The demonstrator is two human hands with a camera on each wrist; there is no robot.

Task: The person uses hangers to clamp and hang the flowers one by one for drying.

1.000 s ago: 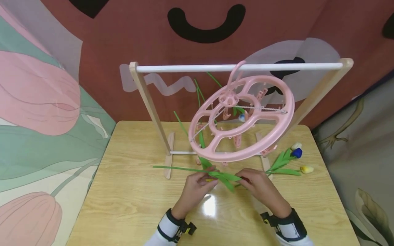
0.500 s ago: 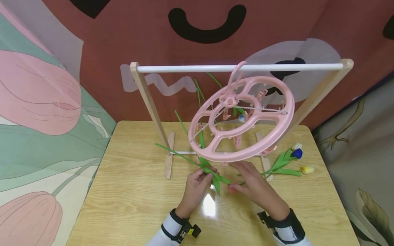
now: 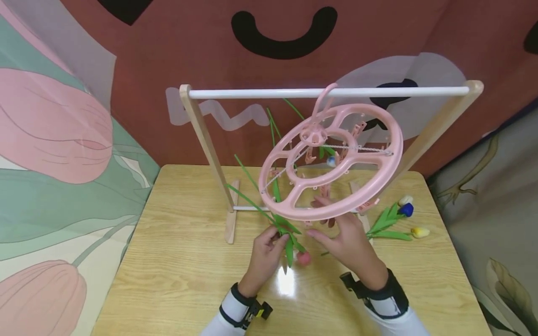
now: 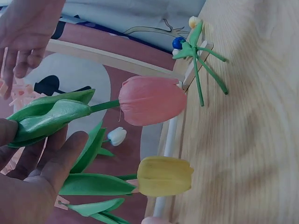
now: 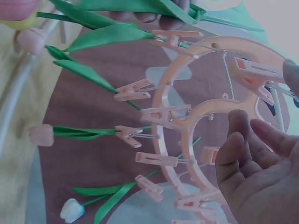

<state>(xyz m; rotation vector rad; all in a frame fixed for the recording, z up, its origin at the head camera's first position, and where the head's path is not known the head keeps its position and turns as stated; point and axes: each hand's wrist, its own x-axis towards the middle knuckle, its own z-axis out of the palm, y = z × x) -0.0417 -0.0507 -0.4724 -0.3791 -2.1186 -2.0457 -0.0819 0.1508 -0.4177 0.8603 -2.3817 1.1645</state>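
Fingers of the left hand pinch the leafy stem of a pink tulip, its bloom toward the bench; those of the right hand are loosely bent and parted, close to a pink clip, though I cannot tell whether they touch it. Across the bench stands a wooden rack, and from its white rod a round pink hanger hangs by its hook. Loose tulips lie near the rack's right foot. Left wrist view shows a yellow tulip, its bloom hidden from the head view; right wrist view alone shows plainly a second clip gripping a pale pink tulip by its stem
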